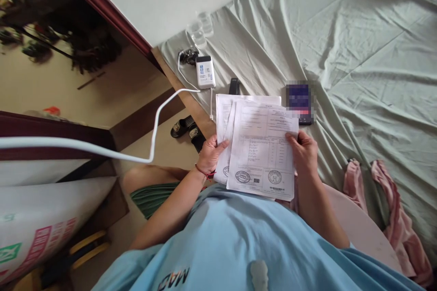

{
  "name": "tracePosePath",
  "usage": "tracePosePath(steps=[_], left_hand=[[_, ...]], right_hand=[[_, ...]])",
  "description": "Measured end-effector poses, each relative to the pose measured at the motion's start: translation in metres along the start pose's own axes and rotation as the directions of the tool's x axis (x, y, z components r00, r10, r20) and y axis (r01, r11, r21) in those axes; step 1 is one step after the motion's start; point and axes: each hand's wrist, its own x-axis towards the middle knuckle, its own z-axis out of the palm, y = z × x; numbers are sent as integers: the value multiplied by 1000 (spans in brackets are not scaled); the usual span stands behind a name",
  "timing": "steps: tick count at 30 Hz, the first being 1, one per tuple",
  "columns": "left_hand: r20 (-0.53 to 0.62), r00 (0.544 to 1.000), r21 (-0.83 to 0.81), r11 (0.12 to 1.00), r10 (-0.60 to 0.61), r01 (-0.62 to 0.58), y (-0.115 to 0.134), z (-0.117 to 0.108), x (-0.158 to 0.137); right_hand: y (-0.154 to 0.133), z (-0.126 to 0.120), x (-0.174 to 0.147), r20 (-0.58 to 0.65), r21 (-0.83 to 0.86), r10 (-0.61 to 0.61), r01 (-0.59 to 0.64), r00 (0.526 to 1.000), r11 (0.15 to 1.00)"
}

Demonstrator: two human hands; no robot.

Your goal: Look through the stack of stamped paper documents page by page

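Several overlapping printed paper sheets (262,145) are held up in front of my blue shirt. The top sheet carries a table, lines of print and round and oval stamps near its lower edge. At the left edge of the sheets, my left hand (210,154) grips them with its thumb on top; a red string circles that wrist. My right hand (305,152) pinches the right edge, thumb on the front and fingers behind. Just beyond the papers lie a dark narrow object (234,86) and a phone (305,120) with a blurred screen.
A white power bank (205,72) with a white cable (153,136) lies near clear cups (201,29) on the greenish sheet (273,45). Pink cloth (392,204) hangs at right. Slippers (189,128) are on the floor; a printed sack (51,223) stands at left.
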Motion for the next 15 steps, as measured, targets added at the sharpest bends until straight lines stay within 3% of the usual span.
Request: tracePosePath(steps=[5,8,11,15], left_hand=[[-42,998,15,999,40,-40,3,2,0],[-33,999,27,999,40,-39,3,2,2],[-18,999,42,998,39,-38,3,0,3],[5,999,127,991,35,-36,6,-1,2]], right_hand=[[2,2,0,-95,47,-137,142,986,989],[0,4,4,-156,161,-196,220,968,962],[-3,5,7,-196,310,-198,252,961,917],[-6,4,9,-192,450,-102,180,976,875]])
